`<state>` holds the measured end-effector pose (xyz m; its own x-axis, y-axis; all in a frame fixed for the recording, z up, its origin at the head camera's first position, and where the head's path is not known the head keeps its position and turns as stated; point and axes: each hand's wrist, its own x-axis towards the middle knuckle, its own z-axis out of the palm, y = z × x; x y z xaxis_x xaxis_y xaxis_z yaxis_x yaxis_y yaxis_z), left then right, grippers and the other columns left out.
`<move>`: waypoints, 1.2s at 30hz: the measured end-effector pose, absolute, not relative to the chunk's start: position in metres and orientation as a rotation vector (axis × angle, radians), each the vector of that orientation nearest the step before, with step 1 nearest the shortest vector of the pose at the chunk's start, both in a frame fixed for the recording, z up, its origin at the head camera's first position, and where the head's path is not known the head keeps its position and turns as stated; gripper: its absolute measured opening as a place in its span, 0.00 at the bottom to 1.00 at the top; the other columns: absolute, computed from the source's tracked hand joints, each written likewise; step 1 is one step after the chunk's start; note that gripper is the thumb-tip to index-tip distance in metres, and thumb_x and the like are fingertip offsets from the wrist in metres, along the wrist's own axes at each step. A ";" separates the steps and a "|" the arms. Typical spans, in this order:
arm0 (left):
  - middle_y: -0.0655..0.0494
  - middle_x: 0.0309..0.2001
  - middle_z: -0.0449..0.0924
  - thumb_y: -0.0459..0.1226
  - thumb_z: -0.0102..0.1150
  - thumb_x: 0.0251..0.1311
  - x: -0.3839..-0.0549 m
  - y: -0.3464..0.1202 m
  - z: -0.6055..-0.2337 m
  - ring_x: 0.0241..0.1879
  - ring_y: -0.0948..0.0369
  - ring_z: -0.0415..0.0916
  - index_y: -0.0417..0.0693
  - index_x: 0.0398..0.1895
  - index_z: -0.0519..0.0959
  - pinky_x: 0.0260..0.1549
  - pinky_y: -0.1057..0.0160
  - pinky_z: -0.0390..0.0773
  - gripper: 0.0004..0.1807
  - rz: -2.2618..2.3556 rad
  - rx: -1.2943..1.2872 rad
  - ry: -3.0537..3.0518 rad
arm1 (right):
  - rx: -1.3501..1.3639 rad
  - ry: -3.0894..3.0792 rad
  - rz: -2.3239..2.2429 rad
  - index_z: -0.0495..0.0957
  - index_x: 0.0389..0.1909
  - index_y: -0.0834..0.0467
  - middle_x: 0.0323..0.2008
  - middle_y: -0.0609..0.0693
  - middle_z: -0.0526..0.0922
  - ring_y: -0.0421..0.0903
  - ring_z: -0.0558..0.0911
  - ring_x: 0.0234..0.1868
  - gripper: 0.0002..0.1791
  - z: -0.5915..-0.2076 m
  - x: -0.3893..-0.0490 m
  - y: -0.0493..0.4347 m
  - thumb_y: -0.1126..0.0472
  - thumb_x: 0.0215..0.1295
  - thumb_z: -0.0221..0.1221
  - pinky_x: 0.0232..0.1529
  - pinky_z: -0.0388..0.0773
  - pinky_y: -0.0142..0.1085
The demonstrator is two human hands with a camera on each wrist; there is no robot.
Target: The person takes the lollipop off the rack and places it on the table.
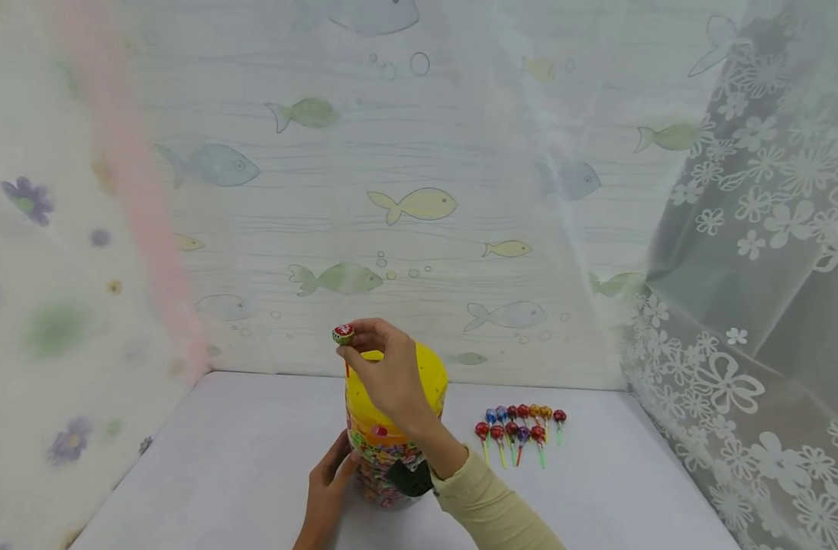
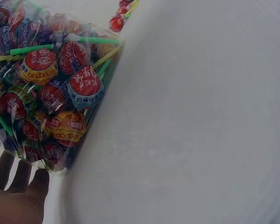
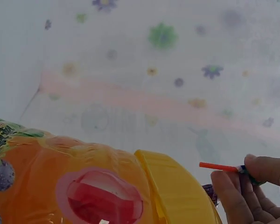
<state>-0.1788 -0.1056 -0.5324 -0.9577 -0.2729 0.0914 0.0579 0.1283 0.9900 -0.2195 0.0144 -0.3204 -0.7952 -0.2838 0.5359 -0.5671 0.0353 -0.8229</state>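
Observation:
My right hand (image 1: pixel 391 374) pinches a lollipop (image 1: pixel 343 334) by its stick between thumb and fingers. Its red, white and green wrapped head points up, over the left side of a tall jar's yellow lid (image 1: pixel 430 374). In the right wrist view the orange stick (image 3: pixel 218 165) sticks out past the fingers, and the thumb hides most of the candy. The clear-sided jar (image 1: pixel 384 477) stands upright, full of wrapped lollipops (image 2: pixel 39 65). My left hand (image 1: pixel 331 483) rests on the jar's lower left side, fingers extended against it in the left wrist view.
Several lollipops (image 1: pixel 511 429) lie in two rough rows on the white table (image 1: pixel 267 428), right of the jar. A dark wrapper (image 3: pixel 209 192) shows by the lid's edge. Fish-patterned sheeting (image 1: pixel 419 252) hangs behind the table, with flowered sheets on both sides.

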 end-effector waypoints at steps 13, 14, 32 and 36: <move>0.39 0.74 0.65 0.50 0.51 0.76 -0.176 -0.104 -0.529 0.72 0.41 0.65 0.38 0.77 0.60 0.71 0.40 0.66 0.36 -1.899 0.187 -2.172 | 0.992 -2.042 1.866 0.78 0.59 0.61 0.43 0.57 0.86 0.52 0.87 0.42 0.17 -0.322 -0.202 0.030 0.65 0.71 0.61 0.42 0.88 0.32; 0.39 0.74 0.64 0.50 0.51 0.76 -0.176 -0.104 -0.529 0.72 0.40 0.64 0.38 0.77 0.60 0.71 0.40 0.66 0.36 -1.896 0.184 -2.175 | 0.989 -2.040 1.870 0.78 0.59 0.61 0.43 0.57 0.86 0.52 0.87 0.42 0.17 -0.322 -0.201 0.031 0.66 0.71 0.62 0.42 0.88 0.33; 0.39 0.74 0.64 0.46 0.51 0.77 -0.174 -0.106 -0.532 0.73 0.41 0.64 0.38 0.77 0.59 0.72 0.43 0.66 0.34 -1.893 0.144 -2.172 | 0.905 -1.826 1.949 0.77 0.59 0.64 0.45 0.66 0.84 0.44 0.87 0.39 0.18 -0.356 -0.197 0.081 0.69 0.70 0.61 0.40 0.89 0.38; 0.38 0.74 0.64 0.46 0.51 0.76 -0.174 -0.106 -0.532 0.73 0.40 0.64 0.37 0.77 0.60 0.71 0.42 0.66 0.34 -1.885 0.144 -2.173 | 0.816 -1.808 1.968 0.77 0.59 0.67 0.46 0.68 0.84 0.41 0.87 0.41 0.18 -0.373 -0.204 0.102 0.71 0.69 0.61 0.39 0.89 0.38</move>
<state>-0.1738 -0.1056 -0.5316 -0.9612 -0.2430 0.1308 0.0951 0.1534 0.9836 -0.2039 0.1019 -0.3732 -0.7750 -0.1268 0.6191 -0.6061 -0.1278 -0.7850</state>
